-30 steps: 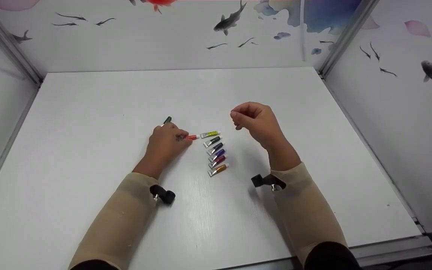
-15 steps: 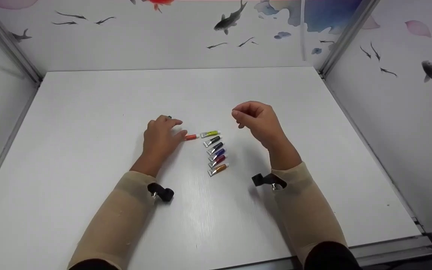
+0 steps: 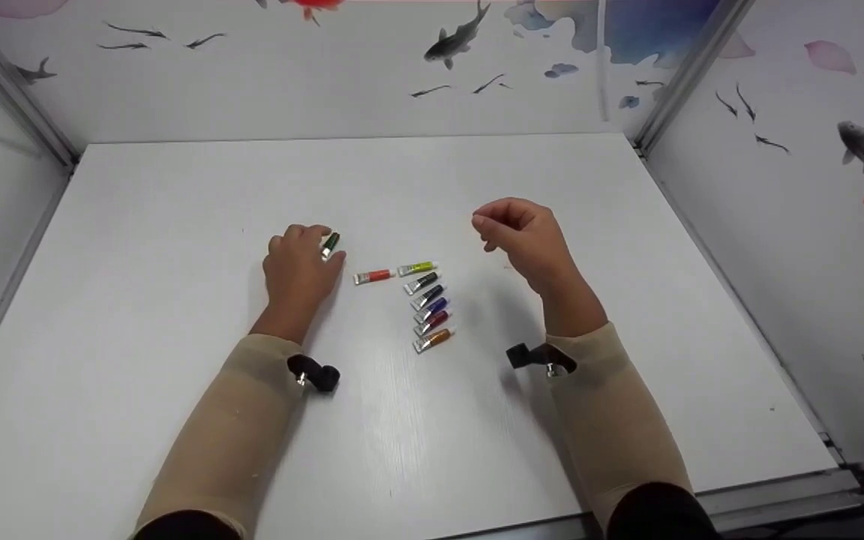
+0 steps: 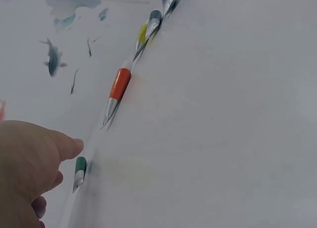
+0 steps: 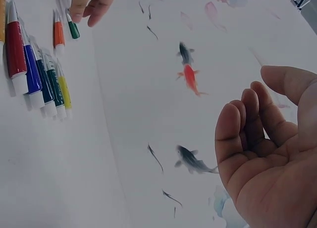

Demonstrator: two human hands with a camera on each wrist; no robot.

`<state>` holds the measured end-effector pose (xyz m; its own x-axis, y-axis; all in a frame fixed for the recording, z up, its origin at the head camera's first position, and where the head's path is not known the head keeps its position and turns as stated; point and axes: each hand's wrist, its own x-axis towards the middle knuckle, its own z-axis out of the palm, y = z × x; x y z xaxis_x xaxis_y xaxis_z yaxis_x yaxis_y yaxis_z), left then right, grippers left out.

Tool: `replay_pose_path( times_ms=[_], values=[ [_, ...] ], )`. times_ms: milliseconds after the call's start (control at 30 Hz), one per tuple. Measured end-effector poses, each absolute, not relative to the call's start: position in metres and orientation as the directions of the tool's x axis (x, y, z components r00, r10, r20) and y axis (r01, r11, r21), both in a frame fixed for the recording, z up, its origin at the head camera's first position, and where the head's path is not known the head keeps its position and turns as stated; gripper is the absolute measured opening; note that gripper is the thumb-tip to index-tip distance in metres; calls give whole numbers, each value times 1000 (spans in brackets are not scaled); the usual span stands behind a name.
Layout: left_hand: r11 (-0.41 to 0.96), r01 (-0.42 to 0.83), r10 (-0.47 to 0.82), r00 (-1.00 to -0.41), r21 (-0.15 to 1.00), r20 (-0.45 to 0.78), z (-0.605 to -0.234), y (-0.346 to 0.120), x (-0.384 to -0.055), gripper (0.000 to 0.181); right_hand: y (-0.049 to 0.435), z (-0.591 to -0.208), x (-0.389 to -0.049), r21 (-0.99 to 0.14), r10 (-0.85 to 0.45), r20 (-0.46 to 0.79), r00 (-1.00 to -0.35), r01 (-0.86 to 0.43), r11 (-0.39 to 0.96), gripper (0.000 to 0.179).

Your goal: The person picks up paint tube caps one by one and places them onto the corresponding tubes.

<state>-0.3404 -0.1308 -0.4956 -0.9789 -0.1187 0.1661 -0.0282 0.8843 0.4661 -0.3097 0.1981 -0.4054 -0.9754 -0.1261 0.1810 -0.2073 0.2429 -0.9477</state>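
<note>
My left hand (image 3: 298,270) hovers around a green paint tube (image 3: 331,244), thumb and fingers spread on either side of it. In the left wrist view the green tube (image 4: 80,172) lies on the table just past the hand (image 4: 29,168), not gripped. To its right lies an orange paint tube (image 3: 373,277), end to end with a yellow one (image 3: 418,268). Below the yellow tube, several tubes form a slanted column, down to an ochre tube (image 3: 433,340). My right hand (image 3: 526,236) hangs above the table right of the tubes, fingers loosely curled. The right wrist view shows its palm (image 5: 267,163) holding nothing.
The white table (image 3: 177,195) is bounded by a back wall (image 3: 289,90) and a right wall (image 3: 784,180), both printed with fish. A small black camera mount (image 3: 319,373) sticks out from the left sleeve, another mount (image 3: 529,356) from the right one.
My left hand has let go of the orange tube and moved left to the green tube, uncovering the whole orange tube. The right hand stays nearly in place.
</note>
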Motion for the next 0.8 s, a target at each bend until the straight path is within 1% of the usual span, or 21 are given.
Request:
replay_pose_path(
  times_ms=[133,267,367,467,800],
  values=[
    [882,-51,-131,-981,468,140,-498,-135,-342,51,202,-406,-311,-955,-123,194,-973,-216,201,21],
    [875,-64,-136,-984,479,117,-500,-139,-343,50,208,-405,-313,-962,-107,203,-973,-219,162,24],
    [875,-74,-140,-985,479,105,-502,-140,-344,51,213,-405,-314,-963,-88,198,-976,-210,166,28],
    [875,-77,-140,-985,479,96,-502,-140,-344,52,217,-406,-316,-965,-70,189,-979,-199,171,28],
    [882,-68,-135,-985,466,111,-502,-141,-344,47,230,-405,-320,-974,-20,172,-985,-173,147,22]
  ],
)
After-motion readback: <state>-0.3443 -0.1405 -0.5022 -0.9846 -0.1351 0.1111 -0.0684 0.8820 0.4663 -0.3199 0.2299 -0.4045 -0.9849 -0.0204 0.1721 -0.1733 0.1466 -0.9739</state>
